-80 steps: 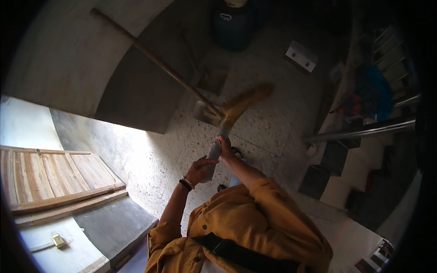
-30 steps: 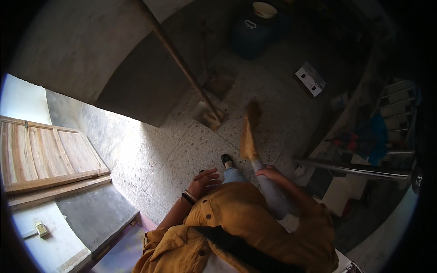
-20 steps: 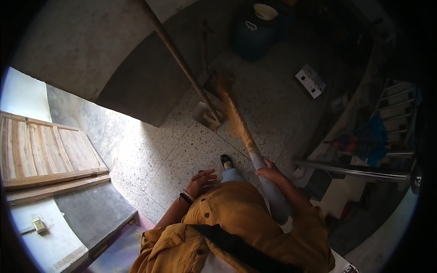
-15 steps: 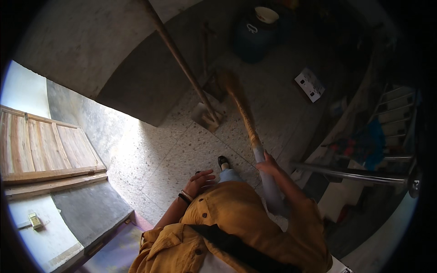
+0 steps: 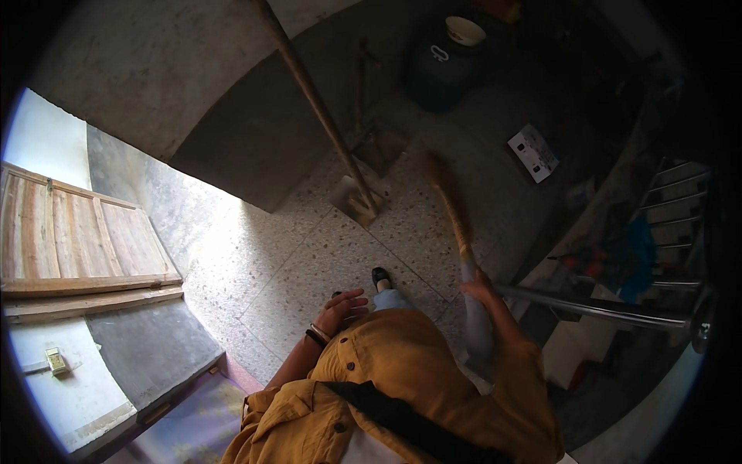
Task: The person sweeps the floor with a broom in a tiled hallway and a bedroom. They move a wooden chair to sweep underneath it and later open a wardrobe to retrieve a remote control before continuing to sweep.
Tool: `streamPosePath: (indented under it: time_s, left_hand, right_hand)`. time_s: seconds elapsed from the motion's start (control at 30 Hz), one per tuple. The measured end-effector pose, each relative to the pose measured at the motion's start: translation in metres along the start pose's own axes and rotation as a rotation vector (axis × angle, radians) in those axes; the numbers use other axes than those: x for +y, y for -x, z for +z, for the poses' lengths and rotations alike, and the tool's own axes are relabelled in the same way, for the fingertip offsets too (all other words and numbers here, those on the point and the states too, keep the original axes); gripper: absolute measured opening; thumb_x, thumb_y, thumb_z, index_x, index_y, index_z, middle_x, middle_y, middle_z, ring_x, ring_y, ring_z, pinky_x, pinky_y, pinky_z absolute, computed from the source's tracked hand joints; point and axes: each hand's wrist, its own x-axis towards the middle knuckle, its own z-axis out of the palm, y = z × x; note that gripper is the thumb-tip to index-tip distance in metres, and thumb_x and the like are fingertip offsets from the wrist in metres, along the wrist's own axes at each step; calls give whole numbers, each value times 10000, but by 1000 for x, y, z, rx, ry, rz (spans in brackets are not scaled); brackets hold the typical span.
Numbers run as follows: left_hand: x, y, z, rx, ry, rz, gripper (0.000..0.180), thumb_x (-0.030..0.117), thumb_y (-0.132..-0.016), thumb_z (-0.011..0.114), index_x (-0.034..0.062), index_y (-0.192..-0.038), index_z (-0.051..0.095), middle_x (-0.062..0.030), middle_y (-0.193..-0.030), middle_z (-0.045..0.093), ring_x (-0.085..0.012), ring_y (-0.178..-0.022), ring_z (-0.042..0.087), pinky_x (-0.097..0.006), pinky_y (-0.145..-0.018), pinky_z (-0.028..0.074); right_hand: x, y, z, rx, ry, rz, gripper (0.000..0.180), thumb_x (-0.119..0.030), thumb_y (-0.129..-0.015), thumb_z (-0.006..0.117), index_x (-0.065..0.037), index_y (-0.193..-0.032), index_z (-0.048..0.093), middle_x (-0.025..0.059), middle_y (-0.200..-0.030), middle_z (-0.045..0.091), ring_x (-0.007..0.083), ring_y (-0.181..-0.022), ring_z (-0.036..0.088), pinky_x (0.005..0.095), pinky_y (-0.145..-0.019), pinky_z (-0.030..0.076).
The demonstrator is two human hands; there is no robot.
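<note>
My right hand (image 5: 480, 287) is wrapped around the pale, sleeve-covered handle of a straw broom (image 5: 454, 210). The broom's brown bristles point away from me over the speckled floor (image 5: 290, 259), slightly blurred. Whether their tips touch the floor I cannot tell. My left hand (image 5: 340, 311), with dark bands at the wrist, rests in front of my mustard shirt, fingers stretched out and holding nothing. Ahead, a long-handled dustpan (image 5: 346, 197) rests on the floor, its wooden handle leaning toward the wall. Behind it lies a darker square pan (image 5: 386, 147) beside another upright stick.
A metal handrail (image 5: 603, 301) runs close by my right arm, with a blue and red cloth or umbrella (image 5: 630, 251) beyond. Farther off are a blue drum (image 5: 440, 73) with a pale bowl on top and a white box (image 5: 532, 153). A wooden door (image 5: 89, 240) stands at left.
The broom and my right hand have moved to the right, the bristles swinging away from the pans. My left hand stays about where it was. The view has shifted slightly.
</note>
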Motion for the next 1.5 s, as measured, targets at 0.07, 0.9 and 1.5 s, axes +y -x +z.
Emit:
streamPosePath:
  time_s: [0.07, 0.9, 1.5]
  left_hand:
    - [-1, -5, -2, -3, -22, -1, 371, 197, -830, 458, 70, -1178, 466, -95, -1071, 538, -216, -976, 526, -336, -857, 430]
    - [6, -15, 14, -53, -40, 16, 463, 308, -787, 543, 81, -1182, 454, -88, -1070, 527, -223, -966, 518, -346, -868, 422]
    - [1, -14, 7, -10, 14, -14, 379, 198, -828, 482, 57, -1179, 455, -93, -1070, 543, -217, -951, 536, -335, -850, 431]
  right_hand:
    - [-1, -1, -4, 12, -13, 18, 879, -212, -519, 705, 9, -1268, 300, 214, -1138, 484, 294, -1026, 501, 333, -838, 425]
    - [71, 37, -31, -138, 394, -128, 881, -196, -663, 664, 24, -1317, 115, 218, -1239, 389, 291, -1119, 429, 375, -878, 399]
    - [38, 109, 7, -78, 748, -14, 814, -157, -696, 622, -68, -1330, 119, 207, -1069, 519, 334, -984, 509, 418, -838, 402]
